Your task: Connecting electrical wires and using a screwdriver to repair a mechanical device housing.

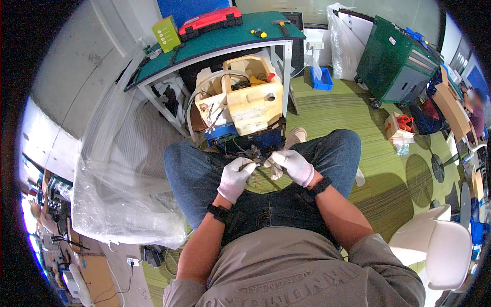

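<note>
My left hand (236,179), in a white glove, is closed with thumb and fingers pinched together above my lap. Opposite it, my right hand (293,167), also gloved in white, pinches in the same way. Between the fingertips are small dark parts with thin wires (258,155), too small to make out exactly. Just beyond my hands stands a cream plastic machine body (253,110) on a blue base (221,133). Loose cables (217,112) hang from its open left side, and a grey hose (193,97) curves around it. Its upper opening shows a red part.
A green-topped workbench (215,43) behind the machine carries a red toolbox (210,23), a hammer (281,26) and a green box (166,35). Plastic-wrapped goods (128,199) stand left; a green tool cabinet (396,64), a blue bin (321,79) and a white chair (434,245) are right.
</note>
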